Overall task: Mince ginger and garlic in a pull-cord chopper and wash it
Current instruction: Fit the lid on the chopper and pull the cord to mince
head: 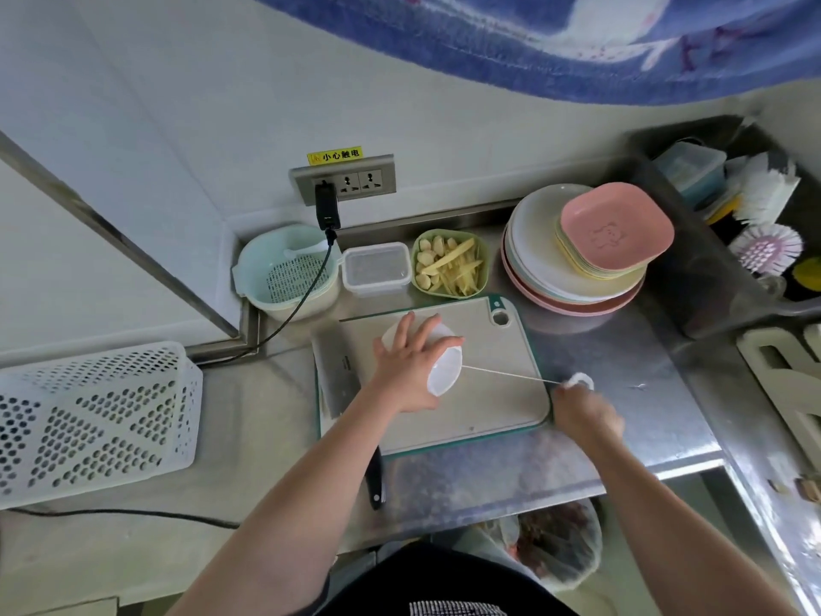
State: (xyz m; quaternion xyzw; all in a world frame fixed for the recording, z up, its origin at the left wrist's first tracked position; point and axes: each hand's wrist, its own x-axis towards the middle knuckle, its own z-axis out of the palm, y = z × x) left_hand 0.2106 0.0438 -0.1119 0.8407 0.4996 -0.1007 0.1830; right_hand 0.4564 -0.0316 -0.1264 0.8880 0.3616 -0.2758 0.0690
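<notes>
The steel surface (622,393) fills the middle and lower right of the frame, dull and scuffed; a white perforated plastic basket (93,420) lies at the lower left; a stack of round plates (573,286) in cream and pink sits at the upper right, topped by a pile of square dishes (615,235), the top one pink. A pale rectangular board (497,349) with a green rim and a hanging hole lies at centre, its long side running left to right; a cleaver (340,375) rests along its left edge, the black handle towards the bottom of the frame. Behind the board stand three containers in a row: a round pale-blue colander bowl (284,273), a clear lidded box (376,269), and a green dish (449,264) holding garlic cloves and ginger strips.

The chopper (440,362), a white round plastic tub, sits on the board at centre, tipped so that its long axis leans towards the lower right; the left hand (408,362) lies spread over its top, fingers wrapped down its sides. One thin cord (511,375) runs taut from the chopper's right side, sloping slightly down to the right, past the board's right edge; the right hand (582,411), blurred, grips the white ring handle (579,381) at its end.
</notes>
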